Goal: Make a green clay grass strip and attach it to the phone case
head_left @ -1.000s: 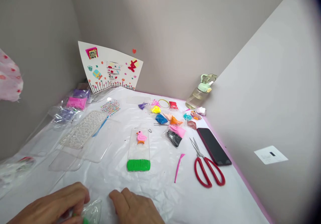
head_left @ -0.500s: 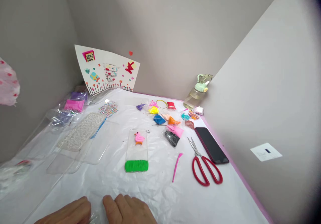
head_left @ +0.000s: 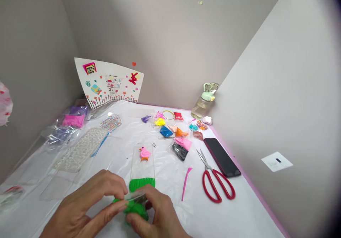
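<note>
My left hand point(head_left: 92, 200) pinches a bit of green clay between thumb and forefinger at the front of the table. My right hand point(head_left: 160, 211) grips a clear plastic bag of green clay point(head_left: 137, 209), and both hands meet at its opening. Just beyond them lies a clear phone case point(head_left: 143, 168). A pink clay bird point(head_left: 145, 153) with orange feet sits on its upper part, and a ribbed green clay strip point(head_left: 142, 184) covers its lower end. My fingers partly hide the bag.
Pink modelling tool point(head_left: 186, 184), red-handled scissors point(head_left: 210, 176) and a dark phone point(head_left: 222, 157) lie to the right. Bagged clays, such as a black one point(head_left: 179, 151), spread behind. A bottle point(head_left: 204, 104) stands by the wall. Gems point(head_left: 111, 122) and a patterned sheet point(head_left: 81, 149) are left.
Both hands have risen into view from the bottom edge and moved close to the phone case. The green clay bag now shows between them. The camera view has shifted slightly.
</note>
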